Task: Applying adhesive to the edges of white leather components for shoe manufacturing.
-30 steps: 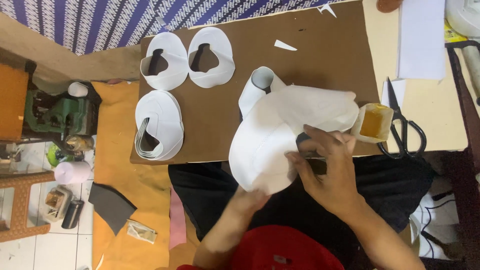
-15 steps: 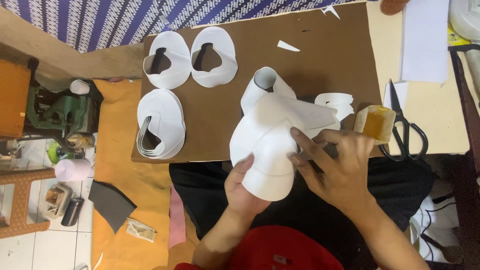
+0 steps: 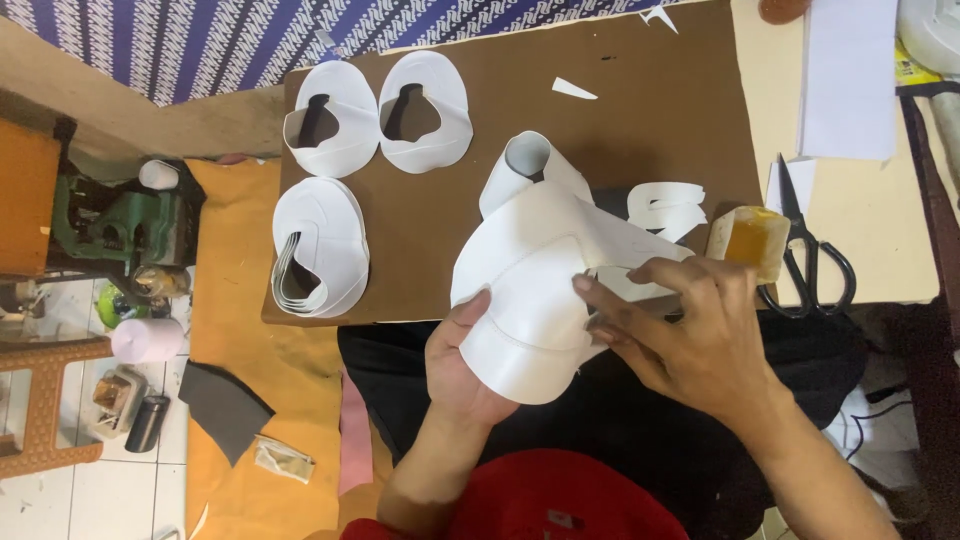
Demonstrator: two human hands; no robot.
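A white shoe piece (image 3: 530, 290) is held in both hands over the lap, at the near edge of the brown board (image 3: 640, 130).

It is gripped from below by the left hand (image 3: 462, 362), thumb on top, and its right edge is pinched by the right hand (image 3: 690, 335). A small tub of yellow glue (image 3: 752, 243) and black scissors (image 3: 812, 255) are seen just beside.

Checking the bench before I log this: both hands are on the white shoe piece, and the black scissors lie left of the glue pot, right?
Not quite. Both the left hand and the right hand do hold the white shoe piece, but the black scissors lie to the right of the glue pot, not left. The head view shows it.
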